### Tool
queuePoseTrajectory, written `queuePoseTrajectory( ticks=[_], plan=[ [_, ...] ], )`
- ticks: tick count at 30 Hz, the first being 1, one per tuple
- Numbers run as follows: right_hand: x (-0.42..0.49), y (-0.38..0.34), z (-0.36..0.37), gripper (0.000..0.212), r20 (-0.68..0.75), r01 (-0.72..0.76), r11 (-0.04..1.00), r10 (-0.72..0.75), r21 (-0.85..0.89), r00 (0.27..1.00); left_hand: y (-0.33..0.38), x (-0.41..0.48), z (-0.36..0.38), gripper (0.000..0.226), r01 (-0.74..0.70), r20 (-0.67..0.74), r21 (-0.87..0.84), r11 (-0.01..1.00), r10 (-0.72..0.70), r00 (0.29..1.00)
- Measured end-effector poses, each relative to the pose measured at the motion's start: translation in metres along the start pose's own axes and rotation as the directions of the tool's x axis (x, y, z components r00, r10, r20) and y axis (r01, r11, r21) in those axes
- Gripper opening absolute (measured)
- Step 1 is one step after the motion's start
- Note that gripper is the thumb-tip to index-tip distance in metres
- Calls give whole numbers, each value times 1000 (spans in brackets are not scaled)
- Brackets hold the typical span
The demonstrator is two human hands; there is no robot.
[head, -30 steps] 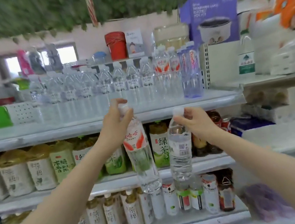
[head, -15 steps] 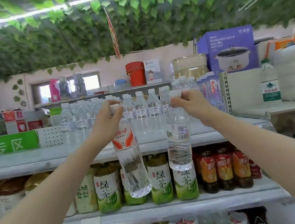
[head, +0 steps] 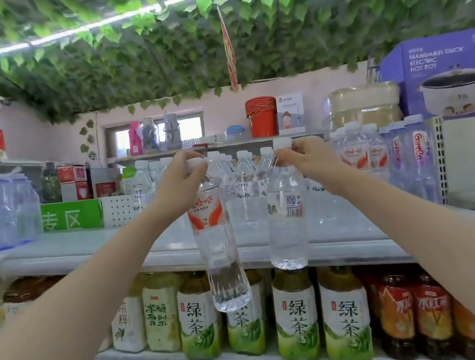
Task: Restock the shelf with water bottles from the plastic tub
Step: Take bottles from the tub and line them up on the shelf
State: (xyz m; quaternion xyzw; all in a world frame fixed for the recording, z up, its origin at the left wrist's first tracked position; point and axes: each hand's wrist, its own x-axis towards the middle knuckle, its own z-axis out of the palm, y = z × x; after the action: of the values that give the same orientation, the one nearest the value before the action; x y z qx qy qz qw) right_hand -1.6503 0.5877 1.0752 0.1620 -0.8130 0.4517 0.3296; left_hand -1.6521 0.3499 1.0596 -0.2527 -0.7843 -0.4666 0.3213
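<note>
1. Leafy vines [head: 205, 42] hang across the ceiling of this little shop. Below them the top shelf [head: 83, 248] carries a crowd of clear water bottles [head: 246, 184] at its far side, with a bare strip along its near edge.
2. The person's left hand [head: 181, 183] has its fingers curled round the cap and neck of a red-labelled bottle [head: 214, 247]. It hangs upright, its base dangling below the shelf's front lip, in front of the green tea bottles [head: 295, 318] one level down.
3. The right hand [head: 308, 157] grasps a white-labelled bottle [head: 286, 219] the same way, by the cap. This one hangs just right of the first without touching it, its base about level with the lip.
4. Neither bottle stands on the shelf yet; both are in the air on its near side.
5. With so many bottles up there, I'd judge the restocking well along. The plastic tub is out of sight, though, so what remains in it I cannot tell.
6. Left for this pair: raise them clear of the lip and stand them on the bare strip.
</note>
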Motion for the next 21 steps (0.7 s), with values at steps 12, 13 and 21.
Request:
queuePoseTrajectory(
  ticks=[12, 13, 21],
  plan=[
    [98, 19, 46, 29, 29, 48, 999, -48, -4, 998, -42, 32, -7, 20, 45, -23, -32, 998, -46, 999],
    [102, 22, 51, 29, 40, 42, 999, -42, 0, 998, -44, 34, -7, 20, 44, -24, -33, 998, -45, 999],
    [133, 60, 86, 45, 60, -32, 999, 32, 4, 998, -62, 61, 1, 25, 36, -36, -50, 998, -38, 999]
  ],
)
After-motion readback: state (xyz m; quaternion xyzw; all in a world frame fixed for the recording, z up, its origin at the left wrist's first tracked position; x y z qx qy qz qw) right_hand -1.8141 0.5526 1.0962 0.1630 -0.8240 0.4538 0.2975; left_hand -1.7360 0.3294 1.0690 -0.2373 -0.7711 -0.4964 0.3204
